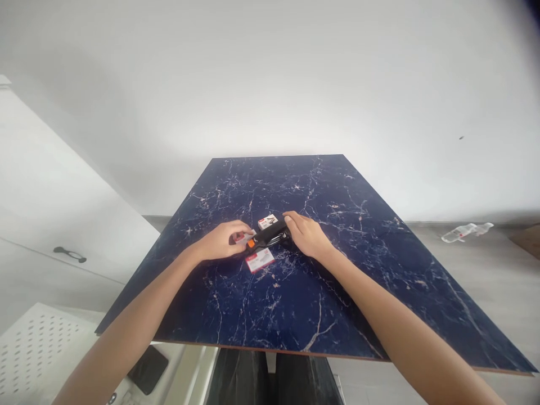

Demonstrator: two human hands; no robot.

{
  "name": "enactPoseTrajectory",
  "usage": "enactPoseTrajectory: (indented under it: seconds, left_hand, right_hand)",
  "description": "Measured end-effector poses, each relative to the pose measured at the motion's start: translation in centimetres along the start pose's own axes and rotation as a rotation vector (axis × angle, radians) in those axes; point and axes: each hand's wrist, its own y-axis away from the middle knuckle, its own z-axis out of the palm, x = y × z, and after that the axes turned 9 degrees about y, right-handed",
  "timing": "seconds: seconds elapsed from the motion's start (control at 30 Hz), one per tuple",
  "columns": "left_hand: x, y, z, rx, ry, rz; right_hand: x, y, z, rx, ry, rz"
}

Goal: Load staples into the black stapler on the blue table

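Note:
A black stapler (272, 232) with an orange part lies at a slant over the middle of the table. My right hand (309, 233) is closed around its far right end. At the orange end, the curved fingers and thumb of my left hand (228, 239) grip the stapler from the side, though the exact contact is partly hidden. Just behind the stapler sits a small white and red box (266, 221). Nearer to me a flat red and white box (260, 260) lies on the tabletop. Another pinkish-red box (241, 238) shows between my left thumb and fingers.
The table (270, 315) has a dark blue marbled top and touches a white wall at its far edge. A phone (148, 369) rests on a pale surface at lower left. Clear plastic packaging (466, 232) lies on the floor at right. A white cabinet door with a dark handle (70, 255) stands left.

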Motion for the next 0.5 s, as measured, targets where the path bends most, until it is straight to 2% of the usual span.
enactPoseTrajectory:
  seconds: [0.07, 0.17, 0.2, 0.27, 0.33, 0.37, 0.43, 0.5]
  left_hand:
    - [1.3, 0.1, 0.6, -0.07, 0.05, 0.029]
    - [2.4, 0.4, 1.1, -0.123, 0.043, 0.096]
    - [2.6, 0.5, 1.2, -0.104, 0.019, 0.116]
    - [2.8, 0.7, 1.6, 0.011, -0.064, 0.197]
    - [3.4, 0.7, 2.7, 0.123, -0.171, 0.365]
    - [3.8, 0.7, 3.5, 0.139, -0.217, 0.467]
    - [5.0, 0.7, 5.3, -0.002, -0.303, 0.624]
    - [6.1, 0.8, 6.9, -0.12, -0.385, 0.636]
  right_hand:
    - [-0.2, 0.4, -0.9, -0.035, 0.01, 0.079]
    - [-0.4, 0.7, -1.6, -0.086, 0.024, 0.096]
    - [-0.4, 0.7, -1.6, -0.087, 0.02, 0.082]
    - [-0.6, 0.8, -1.4, -0.076, 0.003, 0.059]
    - [-0.8, 0.8, -0.9, -0.056, -0.005, 0.044]
    - [-1.0, 0.8, -0.7, -0.045, 0.002, 0.033]
    - [-1.1, 0.8, -0.3, -0.023, 0.03, 0.008]
    - [-1.2, 0.8, 0.0, 0.004, 0.056, -0.009]
